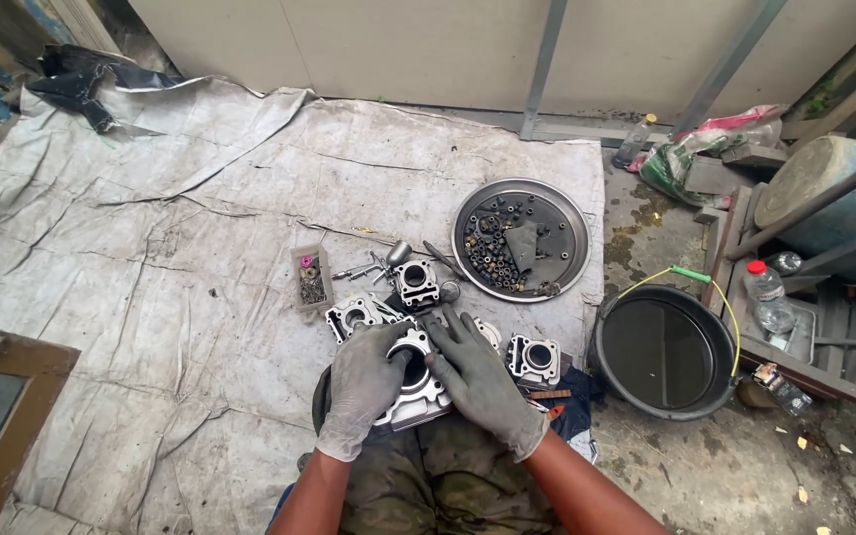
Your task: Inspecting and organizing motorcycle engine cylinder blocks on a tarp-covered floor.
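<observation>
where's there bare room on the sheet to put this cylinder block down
Free: the wide grey sheet left of the small parts box, and the strip between the far wall and the round metal tray. Crowded: around both gloved hands, left hand and right hand, on the cylinder block, with more blocks beside and the black basin at right.
</observation>
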